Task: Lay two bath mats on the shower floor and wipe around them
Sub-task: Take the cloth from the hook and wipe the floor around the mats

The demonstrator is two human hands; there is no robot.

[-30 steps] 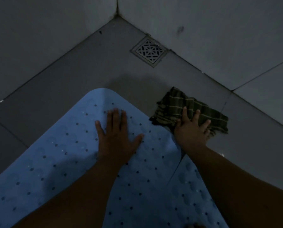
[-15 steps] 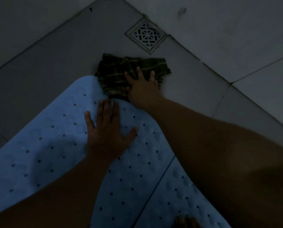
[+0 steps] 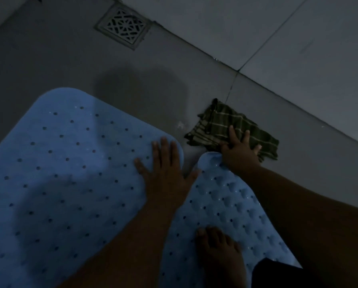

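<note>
Grey tiled shower floor (image 3: 49, 65) fills most of the view, w/ grey tiled wall (image 3: 288, 38) running along from 12 to 3 o'clock. A darker patch, prob. damp, sits on the tile at centre-top.

Large light-blue perforated rubber bath mat (image 3: 59, 183) lies flat from centre out to 8 o'clock, rounded corners, rows of small holes. Second light-blue bubble-textured rubber bath mat (image 3: 232, 204) lies just beside it at 5 o'clock; edges run side by side w/ a thin strip of tile showing between them near the top corners. Lower down the forearm hides the seam, can't tell if they touch.

Dark green cloth w/ pale stripes (image 3: 221, 127), crumpled, sits on bare tile at approx 2 o'clock from centre, just past the top corner of the 2nd mat and near the wall base.

Square metal floor drain w/ lattice grate (image 3: 123, 26) at 12 o'clock, near the wall, well apart from mats and cloth.

Left hand (image 3: 165, 173): flat, fingers straight and spread, palm pressing on the right corner of the big mat, thumb reaching over the gap.

Right hand (image 3: 241, 153): fingers spread and straight, pressing down on the cloth's near edge, not gripping it.

Bare foot (image 3: 219, 252) rests on the 2nd mat at 5 o'clock.
</note>
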